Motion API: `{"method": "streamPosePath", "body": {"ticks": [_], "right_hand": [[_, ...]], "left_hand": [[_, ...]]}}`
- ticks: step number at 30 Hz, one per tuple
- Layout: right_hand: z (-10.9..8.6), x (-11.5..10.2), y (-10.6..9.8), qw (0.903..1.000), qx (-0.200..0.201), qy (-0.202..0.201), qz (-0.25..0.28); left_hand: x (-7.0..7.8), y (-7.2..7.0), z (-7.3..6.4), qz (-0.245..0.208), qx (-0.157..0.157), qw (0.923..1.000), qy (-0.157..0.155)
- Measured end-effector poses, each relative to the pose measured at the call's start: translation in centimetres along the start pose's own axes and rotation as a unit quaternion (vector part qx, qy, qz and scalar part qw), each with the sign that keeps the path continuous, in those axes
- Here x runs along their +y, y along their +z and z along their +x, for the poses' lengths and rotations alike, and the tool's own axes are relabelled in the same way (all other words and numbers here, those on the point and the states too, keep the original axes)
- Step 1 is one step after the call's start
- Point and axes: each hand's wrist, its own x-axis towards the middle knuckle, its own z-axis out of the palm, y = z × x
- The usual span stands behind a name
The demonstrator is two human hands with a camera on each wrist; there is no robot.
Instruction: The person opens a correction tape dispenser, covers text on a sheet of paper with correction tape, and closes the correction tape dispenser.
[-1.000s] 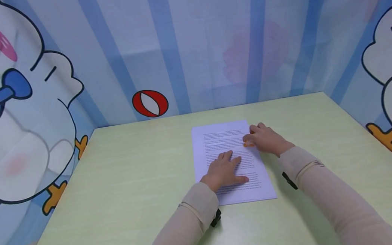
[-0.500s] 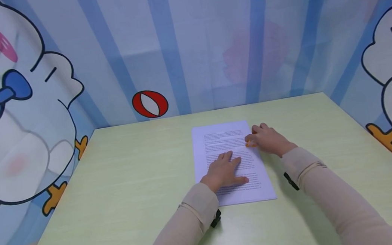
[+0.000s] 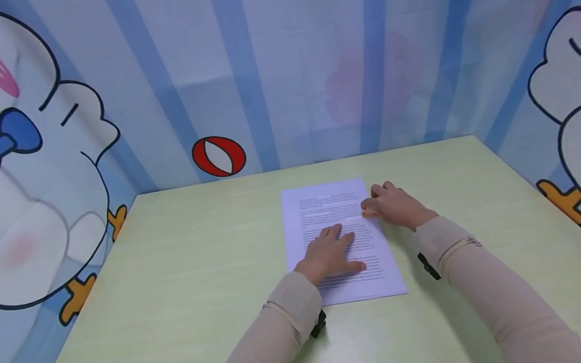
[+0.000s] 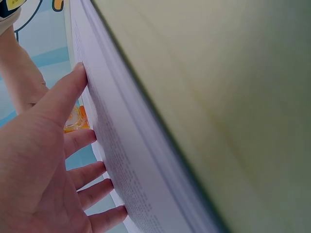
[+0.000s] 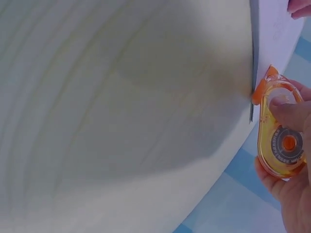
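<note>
A stack of printed paper (image 3: 321, 202) lies on the table. My left hand (image 3: 327, 254) rests on its lower half with fingers spread; in the left wrist view the fingertips (image 4: 80, 70) press on the top sheet. My right hand (image 3: 397, 205) is at the stack's right edge, gripping an orange, see-through correction tape (image 5: 282, 131) between thumb and fingers. In the right wrist view the orange tip end of the correction tape (image 5: 262, 90) is right at the paper. From the head view, most of the correction tape is hidden behind the hand.
The pale green table (image 3: 200, 264) extends to both sides of the stack. Behind it hangs a blue striped backdrop (image 3: 303, 64) with cartoon birds and a red ball print. Both sleeves have a black strap piece at the wrist.
My right hand has slid slightly right across the paper with the correction tape. The left hand keeps its place on the sheet. The head view has shifted a little.
</note>
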Motion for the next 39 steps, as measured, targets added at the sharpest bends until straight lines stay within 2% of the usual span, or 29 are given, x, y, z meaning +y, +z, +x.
{"method": "streamPosePath", "body": {"ticks": [3, 6, 8, 18, 22, 28, 32, 34, 36, 37, 39], "right_hand": [[-0.1, 0.5, -0.1, 0.9968, -0.027, 0.043, 0.062], [-0.3, 1.2, -0.4, 0.9860, -0.041, 0.096, 0.130], [-0.5, 1.4, -0.6, 0.9799, -0.040, 0.116, 0.157], [-1.0, 1.3, -0.8, 0.9666, -0.034, 0.146, 0.208], [-1.1, 0.9, -0.3, 0.9562, -0.030, 0.177, 0.231], [-0.9, -0.1, 0.0, 0.9268, -0.016, 0.216, 0.307], [-0.6, -0.8, -0.8, 0.9058, -0.020, 0.229, 0.356], [-0.4, -1.4, -1.4, 0.8889, -0.028, 0.230, 0.395], [-0.2, -2.0, -1.8, 0.8683, -0.040, 0.225, 0.440], [-0.1, -2.3, -2.0, 0.8570, -0.044, 0.219, 0.465], [0.2, -3.0, -2.2, 0.8392, -0.054, 0.210, 0.499]], "left_hand": [[0.2, -0.2, 0.0, 0.000, -0.001, 1.0000, 0.002], [0.5, -0.3, 0.1, 0.001, -0.002, 1.0000, 0.005], [0.7, -0.4, 0.1, 0.002, -0.003, 1.0000, 0.005], [0.6, -0.3, 0.3, -0.004, 0.000, 1.0000, -0.005], [0.7, -0.5, 0.2, -0.010, 0.002, 0.9999, -0.008], [0.8, -0.7, 0.5, -0.018, 0.020, 0.9996, 0.000], [0.4, -1.0, 0.7, -0.029, 0.067, 0.9974, -0.002], [0.2, -1.3, 0.7, -0.059, 0.094, 0.9938, -0.008], [-0.1, -1.6, 0.6, -0.116, 0.118, 0.9862, -0.011], [-0.3, -1.7, 0.5, -0.152, 0.128, 0.9800, -0.012], [-0.6, -2.0, 0.3, -0.230, 0.145, 0.9622, -0.011]]}}
